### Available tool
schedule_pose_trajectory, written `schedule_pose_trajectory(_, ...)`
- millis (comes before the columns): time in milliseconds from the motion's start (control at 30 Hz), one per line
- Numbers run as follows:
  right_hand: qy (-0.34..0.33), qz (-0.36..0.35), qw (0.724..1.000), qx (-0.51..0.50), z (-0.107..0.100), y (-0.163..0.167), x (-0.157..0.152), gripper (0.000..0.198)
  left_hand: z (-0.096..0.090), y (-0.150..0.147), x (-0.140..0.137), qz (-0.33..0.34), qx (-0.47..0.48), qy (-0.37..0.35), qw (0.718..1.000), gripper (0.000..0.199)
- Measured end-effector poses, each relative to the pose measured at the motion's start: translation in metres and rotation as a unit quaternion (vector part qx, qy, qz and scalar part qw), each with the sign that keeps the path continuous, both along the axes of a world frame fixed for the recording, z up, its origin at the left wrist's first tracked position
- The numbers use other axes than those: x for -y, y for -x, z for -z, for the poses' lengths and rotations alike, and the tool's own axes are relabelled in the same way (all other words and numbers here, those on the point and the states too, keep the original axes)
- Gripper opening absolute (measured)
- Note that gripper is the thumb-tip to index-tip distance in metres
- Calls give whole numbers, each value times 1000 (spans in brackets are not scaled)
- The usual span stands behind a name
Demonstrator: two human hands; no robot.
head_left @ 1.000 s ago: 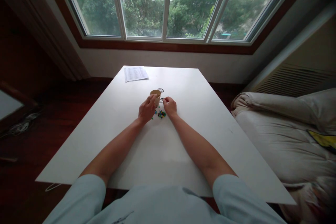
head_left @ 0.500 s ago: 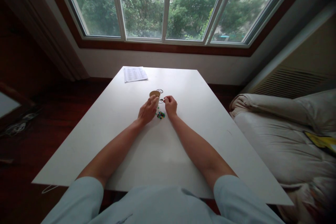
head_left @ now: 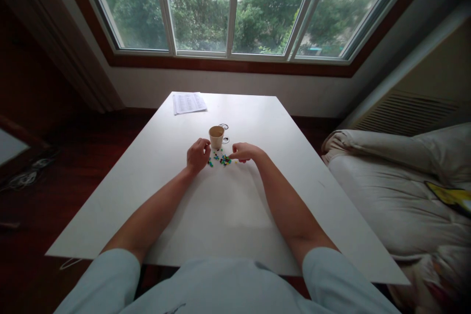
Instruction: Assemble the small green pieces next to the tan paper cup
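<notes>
A small pile of coloured beads [head_left: 225, 160] lies on the white table [head_left: 228, 206], with several loose ones scattered to its left. Just behind them a tan paper cup [head_left: 216, 137] stands upright, untouched. My left hand [head_left: 198, 155] rests left of the cup, fingers curled in beside some loose beads; whether it holds anything is hidden. From the right, my right hand [head_left: 247, 152] reaches in with its index finger stretched out to the edge of the pile and its other fingers bent. Two thin dark loops [head_left: 225, 140] lie partly behind the cup.
Printed sheets of paper [head_left: 189, 103] lie at the table's far left corner. A light-coloured sofa [head_left: 368, 196] stands to the right of the table. Beyond the far edge is a window [head_left: 228, 56]; cables [head_left: 27, 176] lie on the floor at left.
My left hand has let go of the cup and moved left. My right hand has come down and turned toward the bead pile. More loose beads show in front of the cup.
</notes>
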State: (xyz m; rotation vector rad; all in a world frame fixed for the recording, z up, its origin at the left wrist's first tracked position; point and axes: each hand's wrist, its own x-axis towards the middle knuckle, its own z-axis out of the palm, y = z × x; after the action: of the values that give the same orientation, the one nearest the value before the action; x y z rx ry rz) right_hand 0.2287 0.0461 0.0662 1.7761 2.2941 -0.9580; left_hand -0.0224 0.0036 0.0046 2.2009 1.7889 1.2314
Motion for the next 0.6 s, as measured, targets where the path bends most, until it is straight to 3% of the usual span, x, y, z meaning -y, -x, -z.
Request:
schedule_pose_trajectory(133, 37, -19, 999, -21, 13, 11, 2, 24, -6, -1, 3, -25, -61, 112, 992, 20)
schedule_pose_trajectory(267, 40, -4, 997, -64, 16, 21, 4, 25, -8, -1, 4, -21, -130, 177, 975, 25)
schedule_pose_trajectory(433, 34, -19, 997, -64, 11, 19, 7, 19, -8, -2, 5, -2, -176, 208, 962, 27)
schedule_pose_trajectory(600, -23, -67, 996, -45, 8, 21, 12, 19, -8, -4, 6, 40, -188, 203, 960, 26)
